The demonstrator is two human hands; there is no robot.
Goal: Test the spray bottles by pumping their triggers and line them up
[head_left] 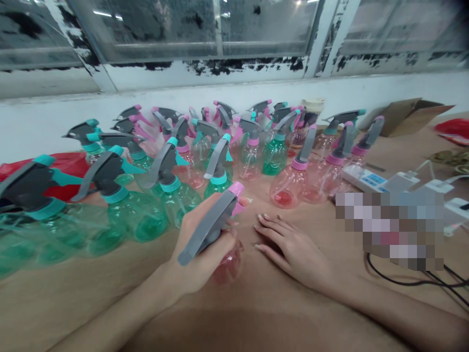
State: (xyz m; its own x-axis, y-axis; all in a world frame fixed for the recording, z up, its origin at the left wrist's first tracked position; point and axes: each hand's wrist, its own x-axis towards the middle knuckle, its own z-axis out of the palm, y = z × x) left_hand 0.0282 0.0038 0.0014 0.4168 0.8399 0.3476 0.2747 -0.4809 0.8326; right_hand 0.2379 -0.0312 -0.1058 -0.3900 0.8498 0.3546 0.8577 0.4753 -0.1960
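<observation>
**Hands apart at the bench: left hand [207, 261] clamped on a pink spray bottle [210, 227], right hand [295, 247] laid flat**

Far left: a red sheet-like item [69, 159] lies behind the nearest sprayers. In front of it, a line of clear green plastic bottles [137, 220], rounded in body, with grey trigger heads and turquoise collars, runs inward from the edge of view. All those seen whole stand upright on the tan bench [91, 298].

Centre, rear: a crowded group of similar bottles [252, 159], pink and green, with pink or turquoise collars and nozzles, stands before a white wall [220, 80].

Centre, front: the left hand's fingers are wrapped around the pink spray bottle beneath its grey trigger head. Its pink nozzle points away from the person; the translucent pink body shows below the hand. Whether its base touches the bench cannot be told.

Right of centre: the right hand rests palm down, fingers extended toward the held bottle and clear of it. Beyond the fingertips stand three clear pink bottles [287, 188] with pink collars.

Right: a white power strip [366, 180] with plugs fitted, a pixelated patch [390, 227] whose content cannot be read, a black cable [384, 280], a folded brown cardboard piece [403, 117] and a red item [454, 131].
</observation>
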